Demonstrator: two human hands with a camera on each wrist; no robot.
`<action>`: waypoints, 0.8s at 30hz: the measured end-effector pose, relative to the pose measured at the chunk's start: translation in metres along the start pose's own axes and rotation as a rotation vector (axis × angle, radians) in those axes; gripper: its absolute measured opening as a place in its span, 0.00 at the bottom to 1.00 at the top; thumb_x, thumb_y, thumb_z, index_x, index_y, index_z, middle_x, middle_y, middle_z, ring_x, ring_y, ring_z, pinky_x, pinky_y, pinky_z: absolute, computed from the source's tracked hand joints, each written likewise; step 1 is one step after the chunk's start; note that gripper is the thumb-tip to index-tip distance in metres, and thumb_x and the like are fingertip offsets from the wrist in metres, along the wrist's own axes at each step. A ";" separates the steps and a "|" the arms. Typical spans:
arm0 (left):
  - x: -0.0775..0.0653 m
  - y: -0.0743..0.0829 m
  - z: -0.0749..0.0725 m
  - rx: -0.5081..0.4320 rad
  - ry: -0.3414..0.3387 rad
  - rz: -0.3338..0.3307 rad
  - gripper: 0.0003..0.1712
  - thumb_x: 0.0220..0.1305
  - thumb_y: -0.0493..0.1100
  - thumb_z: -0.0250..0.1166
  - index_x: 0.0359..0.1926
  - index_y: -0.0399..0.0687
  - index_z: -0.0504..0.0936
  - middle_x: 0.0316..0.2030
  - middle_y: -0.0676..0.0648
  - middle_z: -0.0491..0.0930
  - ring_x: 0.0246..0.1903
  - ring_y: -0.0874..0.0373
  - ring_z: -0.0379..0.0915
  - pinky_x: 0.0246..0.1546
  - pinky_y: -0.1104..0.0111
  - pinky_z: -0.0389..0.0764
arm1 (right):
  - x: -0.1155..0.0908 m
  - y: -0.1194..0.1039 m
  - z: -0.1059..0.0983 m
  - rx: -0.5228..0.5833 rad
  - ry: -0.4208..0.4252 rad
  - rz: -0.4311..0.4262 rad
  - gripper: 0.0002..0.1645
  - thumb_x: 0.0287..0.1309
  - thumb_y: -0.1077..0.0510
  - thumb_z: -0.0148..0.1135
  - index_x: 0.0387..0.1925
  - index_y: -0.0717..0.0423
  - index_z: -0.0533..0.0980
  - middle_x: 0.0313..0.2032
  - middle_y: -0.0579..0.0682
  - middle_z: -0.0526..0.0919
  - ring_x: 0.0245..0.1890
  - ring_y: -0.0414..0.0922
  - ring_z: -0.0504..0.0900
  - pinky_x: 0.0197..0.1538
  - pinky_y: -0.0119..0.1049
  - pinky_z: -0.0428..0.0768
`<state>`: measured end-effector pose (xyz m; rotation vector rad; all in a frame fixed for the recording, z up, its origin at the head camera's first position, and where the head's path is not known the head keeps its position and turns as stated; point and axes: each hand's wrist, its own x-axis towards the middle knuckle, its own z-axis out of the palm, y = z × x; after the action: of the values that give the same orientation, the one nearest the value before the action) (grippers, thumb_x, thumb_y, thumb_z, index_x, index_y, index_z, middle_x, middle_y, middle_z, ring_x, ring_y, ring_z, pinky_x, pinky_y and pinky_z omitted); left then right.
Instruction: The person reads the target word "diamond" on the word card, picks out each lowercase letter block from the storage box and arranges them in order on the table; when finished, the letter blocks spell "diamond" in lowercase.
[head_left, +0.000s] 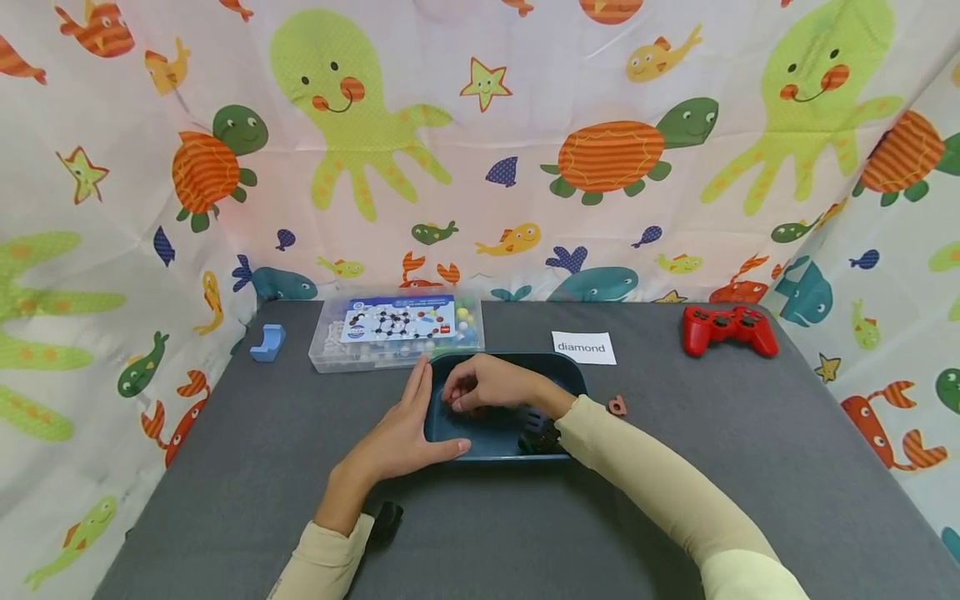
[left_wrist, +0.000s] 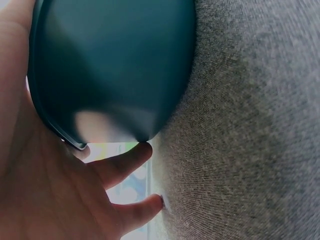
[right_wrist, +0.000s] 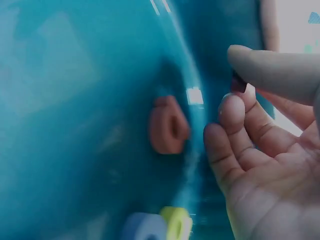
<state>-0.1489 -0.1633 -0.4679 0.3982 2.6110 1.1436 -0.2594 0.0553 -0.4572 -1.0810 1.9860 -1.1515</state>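
In the head view, a dark blue tray (head_left: 487,440) lies between both hands. My left hand (head_left: 401,433) rests against its left end, fingers straight along the outer wall and thumb at the near rim. Over the tray's left part reaches my right hand (head_left: 498,385). In the right wrist view it pinches a small dark red piece (right_wrist: 239,84) between thumb and fingertip; its shape is mostly hidden. Below lies a reddish-brown letter-like piece (right_wrist: 161,132), with a blue piece (right_wrist: 132,227) and a yellow piece (right_wrist: 175,222) partly in view. A brown letter d (head_left: 617,406) lies right of the tray.
Behind the tray stand a clear plastic box (head_left: 397,329) of small parts and a card reading "diamond" (head_left: 583,348). A blue block-like holder (head_left: 268,342) is at the back left, a red game controller (head_left: 730,331) at the back right. Printed curtains enclose the grey table.
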 end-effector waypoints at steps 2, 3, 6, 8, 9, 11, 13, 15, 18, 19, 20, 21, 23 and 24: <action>0.001 0.000 0.001 0.000 -0.004 0.000 0.76 0.62 0.72 0.73 0.87 0.55 0.27 0.86 0.52 0.22 0.83 0.36 0.39 0.71 0.32 0.59 | -0.004 -0.004 -0.002 0.026 0.016 0.006 0.12 0.73 0.66 0.66 0.53 0.67 0.84 0.35 0.50 0.84 0.32 0.60 0.81 0.38 0.46 0.87; 0.001 0.000 0.001 -0.001 -0.005 0.000 0.76 0.61 0.72 0.73 0.87 0.55 0.27 0.86 0.52 0.22 0.83 0.36 0.39 0.71 0.32 0.59 | -0.006 -0.007 -0.003 0.035 0.022 0.007 0.13 0.73 0.65 0.66 0.54 0.68 0.84 0.35 0.50 0.84 0.33 0.63 0.82 0.40 0.49 0.87; 0.001 0.000 0.002 -0.001 -0.002 0.003 0.76 0.62 0.72 0.73 0.87 0.53 0.27 0.86 0.51 0.22 0.83 0.36 0.38 0.71 0.31 0.59 | -0.012 -0.014 -0.007 0.061 0.036 -0.014 0.14 0.73 0.65 0.66 0.55 0.70 0.83 0.37 0.54 0.86 0.35 0.67 0.83 0.43 0.55 0.88; 0.001 -0.001 0.002 0.003 0.002 0.007 0.76 0.62 0.72 0.73 0.87 0.52 0.27 0.85 0.51 0.22 0.83 0.36 0.37 0.71 0.31 0.58 | -0.016 -0.018 -0.011 0.053 0.052 -0.037 0.14 0.73 0.64 0.67 0.55 0.69 0.84 0.39 0.54 0.87 0.37 0.64 0.84 0.46 0.53 0.87; 0.001 -0.001 0.003 0.006 0.005 0.009 0.76 0.62 0.71 0.73 0.87 0.52 0.27 0.85 0.51 0.21 0.83 0.36 0.37 0.71 0.31 0.58 | -0.018 -0.020 -0.012 0.046 0.062 -0.047 0.14 0.72 0.64 0.67 0.54 0.68 0.84 0.39 0.54 0.87 0.38 0.61 0.84 0.47 0.51 0.87; 0.001 -0.002 0.003 0.011 0.010 0.014 0.76 0.63 0.70 0.73 0.87 0.51 0.27 0.85 0.50 0.21 0.83 0.36 0.37 0.71 0.31 0.57 | -0.023 -0.023 -0.015 0.033 0.087 -0.059 0.13 0.71 0.64 0.68 0.53 0.67 0.85 0.39 0.53 0.88 0.38 0.55 0.84 0.48 0.49 0.86; 0.001 -0.002 0.003 0.014 0.009 0.017 0.75 0.63 0.70 0.73 0.87 0.51 0.27 0.85 0.50 0.21 0.83 0.36 0.36 0.72 0.31 0.56 | -0.029 -0.024 -0.018 0.015 0.119 -0.062 0.12 0.71 0.63 0.69 0.52 0.65 0.86 0.39 0.49 0.88 0.39 0.50 0.83 0.49 0.48 0.86; 0.001 -0.001 0.003 0.010 0.009 0.014 0.75 0.63 0.69 0.73 0.87 0.51 0.27 0.85 0.51 0.21 0.83 0.37 0.35 0.72 0.31 0.56 | -0.037 -0.025 -0.021 0.025 0.144 -0.055 0.12 0.71 0.63 0.69 0.52 0.65 0.86 0.39 0.49 0.88 0.39 0.49 0.83 0.49 0.52 0.86; 0.001 0.000 0.003 0.009 0.006 0.003 0.76 0.62 0.69 0.73 0.87 0.51 0.27 0.85 0.52 0.20 0.83 0.37 0.35 0.72 0.31 0.55 | -0.047 -0.025 -0.025 0.041 0.175 -0.049 0.12 0.70 0.62 0.70 0.51 0.62 0.86 0.40 0.50 0.88 0.41 0.56 0.83 0.51 0.58 0.85; 0.001 0.000 0.002 0.011 0.007 0.001 0.76 0.62 0.69 0.73 0.87 0.51 0.27 0.85 0.52 0.20 0.83 0.36 0.35 0.72 0.31 0.55 | -0.050 -0.025 -0.027 0.046 0.184 -0.045 0.11 0.70 0.61 0.70 0.51 0.61 0.87 0.41 0.51 0.89 0.41 0.58 0.83 0.51 0.59 0.85; 0.001 0.000 0.002 0.012 0.006 -0.003 0.76 0.62 0.70 0.74 0.87 0.52 0.27 0.85 0.52 0.20 0.83 0.37 0.35 0.72 0.31 0.55 | -0.053 -0.025 -0.028 0.052 0.191 -0.042 0.11 0.71 0.61 0.70 0.51 0.60 0.87 0.42 0.54 0.89 0.42 0.62 0.83 0.52 0.59 0.85; 0.001 0.000 0.002 0.013 0.006 -0.005 0.76 0.62 0.69 0.74 0.87 0.52 0.27 0.85 0.52 0.20 0.83 0.37 0.35 0.72 0.32 0.56 | -0.056 -0.024 -0.030 0.060 0.198 -0.040 0.11 0.71 0.61 0.69 0.51 0.58 0.87 0.43 0.56 0.88 0.43 0.65 0.83 0.53 0.59 0.85; 0.001 0.000 0.002 0.019 0.005 -0.007 0.76 0.62 0.70 0.74 0.87 0.53 0.27 0.85 0.52 0.20 0.83 0.37 0.35 0.72 0.32 0.56 | -0.063 -0.023 -0.033 0.064 0.214 -0.034 0.11 0.72 0.60 0.69 0.52 0.58 0.87 0.45 0.60 0.88 0.46 0.67 0.83 0.54 0.58 0.85; 0.002 0.001 0.003 0.022 0.003 -0.009 0.76 0.61 0.70 0.74 0.87 0.53 0.27 0.85 0.52 0.20 0.83 0.38 0.35 0.72 0.32 0.56 | -0.066 -0.023 -0.034 0.066 0.219 -0.030 0.12 0.73 0.59 0.68 0.53 0.57 0.87 0.46 0.60 0.88 0.47 0.67 0.83 0.55 0.57 0.85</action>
<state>-0.1494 -0.1607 -0.4694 0.3891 2.6276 1.1150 -0.2457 0.1196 -0.4154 -0.9901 2.0858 -1.3924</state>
